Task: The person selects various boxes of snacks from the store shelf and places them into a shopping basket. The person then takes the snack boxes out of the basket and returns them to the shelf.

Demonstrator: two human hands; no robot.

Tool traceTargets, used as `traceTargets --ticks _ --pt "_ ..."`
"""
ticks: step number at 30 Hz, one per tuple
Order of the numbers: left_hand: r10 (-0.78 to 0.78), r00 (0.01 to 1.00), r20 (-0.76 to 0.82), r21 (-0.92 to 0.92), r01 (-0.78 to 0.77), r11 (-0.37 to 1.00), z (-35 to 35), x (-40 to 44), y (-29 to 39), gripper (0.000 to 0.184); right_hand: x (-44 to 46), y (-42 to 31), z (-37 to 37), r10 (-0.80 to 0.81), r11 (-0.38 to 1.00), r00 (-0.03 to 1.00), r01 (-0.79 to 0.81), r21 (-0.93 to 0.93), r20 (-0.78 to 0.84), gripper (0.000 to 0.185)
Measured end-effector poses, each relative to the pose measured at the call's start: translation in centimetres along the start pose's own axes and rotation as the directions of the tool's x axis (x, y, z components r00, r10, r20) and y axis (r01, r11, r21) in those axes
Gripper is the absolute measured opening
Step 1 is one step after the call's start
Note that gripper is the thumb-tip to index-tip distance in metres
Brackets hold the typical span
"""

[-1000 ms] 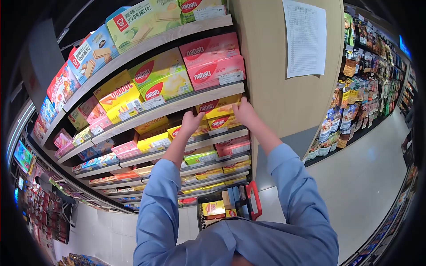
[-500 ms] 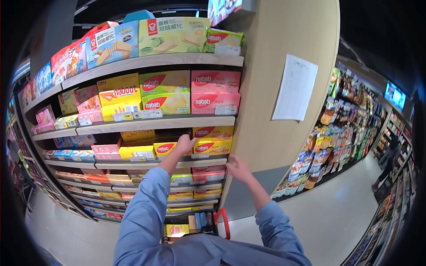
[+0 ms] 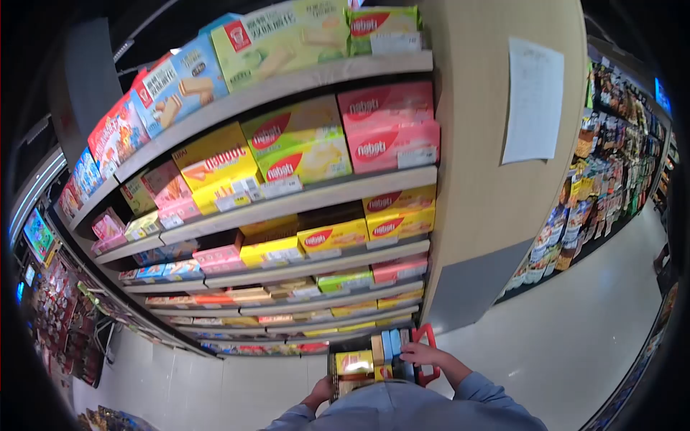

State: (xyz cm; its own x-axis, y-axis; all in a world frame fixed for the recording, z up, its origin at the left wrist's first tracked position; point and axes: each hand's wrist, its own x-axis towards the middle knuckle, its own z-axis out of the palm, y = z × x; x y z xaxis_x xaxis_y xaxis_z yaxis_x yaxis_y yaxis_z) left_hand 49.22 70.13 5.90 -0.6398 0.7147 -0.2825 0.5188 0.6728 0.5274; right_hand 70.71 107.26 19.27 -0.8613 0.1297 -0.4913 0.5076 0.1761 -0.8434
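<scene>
Low in the view, just in front of my body, is a dark basket [image 3: 333, 359] with a red handle [image 3: 429, 337], holding yellow, tan and blue boxes. My left hand [image 3: 322, 390] is at the basket's left side, its fingers hidden. Over the right part of the basket, my right hand [image 3: 422, 353] touches the boxes beside the red handle, with its fingertips close to the blue boxes [image 3: 392, 345]; whether it grips one is unclear. On the shelf above stand two stacked yellow Nabati boxes [image 3: 399, 224], beside another yellow box [image 3: 332, 237].
Shelves of wafer boxes [image 3: 302, 187] fill the left and centre. A wooden end panel [image 3: 474, 144] with a paper sheet [image 3: 532, 100] stands to their right. Further right are hanging snack bags [image 3: 568, 223] and a tiled floor [image 3: 575, 309].
Both hands have dropped from the shelf with the yellow Nabati boxes to the basket. The view has shifted, with the basket now in fuller sight.
</scene>
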Motion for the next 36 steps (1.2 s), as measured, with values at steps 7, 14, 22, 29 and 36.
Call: traceTargets --ticks 7,14,22,29,36 --pt "-0.517 0.424 0.744 0.450 0.255 0.856 2.2 -31.0 -17.7 0.051 1.1 7.9 6.2 0.040 0.992 0.998 -0.033 0.119 -0.055 0.025" --pt "-0.598 0.712 0.369 -0.005 0.645 0.765 6.6 -21.5 -10.6 0.049 4.8 9.8 11.0 0.444 0.803 0.885 -0.463 0.376 0.140 0.052" --pt "-0.108 0.898 0.427 -0.324 0.264 0.908 10.6 2.7 4.6 0.041 12.0 20.0 17.6 0.502 0.861 0.863 -0.492 0.130 -0.055 0.038" --pt "-0.272 0.776 0.569 -0.195 0.449 0.872 20.4 9.0 0.6 0.054 14.9 21.3 18.9 0.613 0.788 0.785 -0.602 0.127 -0.090 0.047" --pt "-0.291 0.751 0.592 -0.364 0.572 0.735 27.2 6.4 -2.4 0.056 17.0 29.1 21.9 0.698 0.713 0.702 -0.661 0.233 -0.145 0.055"
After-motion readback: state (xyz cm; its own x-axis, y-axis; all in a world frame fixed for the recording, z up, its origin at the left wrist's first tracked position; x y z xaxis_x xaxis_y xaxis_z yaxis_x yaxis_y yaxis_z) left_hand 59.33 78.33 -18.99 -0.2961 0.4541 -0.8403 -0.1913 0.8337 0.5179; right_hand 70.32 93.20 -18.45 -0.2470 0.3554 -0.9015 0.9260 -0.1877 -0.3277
